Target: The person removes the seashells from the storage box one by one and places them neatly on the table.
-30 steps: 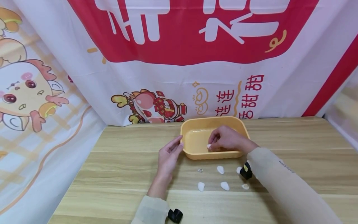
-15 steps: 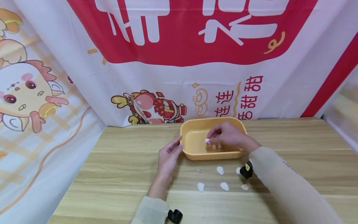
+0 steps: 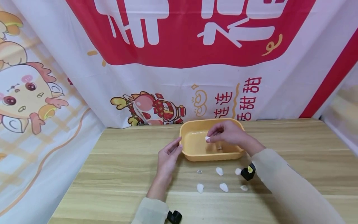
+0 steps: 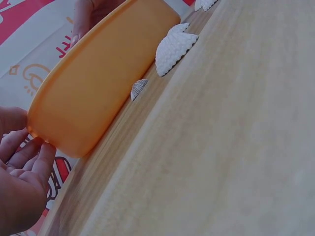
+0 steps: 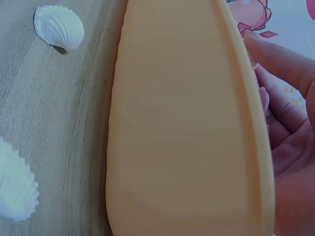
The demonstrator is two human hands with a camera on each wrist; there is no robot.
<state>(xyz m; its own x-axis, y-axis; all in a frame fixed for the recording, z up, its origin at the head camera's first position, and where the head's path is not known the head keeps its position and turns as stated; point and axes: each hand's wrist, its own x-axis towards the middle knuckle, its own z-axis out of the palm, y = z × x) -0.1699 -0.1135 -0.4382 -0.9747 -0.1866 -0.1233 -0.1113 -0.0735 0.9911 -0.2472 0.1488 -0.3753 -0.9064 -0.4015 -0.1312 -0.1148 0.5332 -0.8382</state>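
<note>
A yellow-orange plastic basin [image 3: 211, 157] stands on the wooden table at the backdrop. My left hand [image 3: 167, 160] touches its left end from outside, fingers fairly straight, fingertips against the wall and rim in the left wrist view. Over the basin's inside, my right hand [image 3: 227, 135] pinches a small white seashell [image 3: 207, 138] between thumb and fingers. Below that hand a small brownish shell [image 3: 219, 147] lies in the basin. In the right wrist view, the basin's wall hides the right fingertips and the pinched shell.
In front of the basin, several shells lie in two rows: a white shell [image 3: 219, 171], a small grey shell [image 3: 199, 171] and a pale shell [image 3: 244, 188] among them. The wooden table [image 3: 117, 174] meets a printed cloth backdrop [image 3: 167, 74] behind and on the left.
My right hand has risen slightly from the basin's floor with the white shell still pinched, and the brownish shell inside has come into sight. The left hand stays at the basin's end.
</note>
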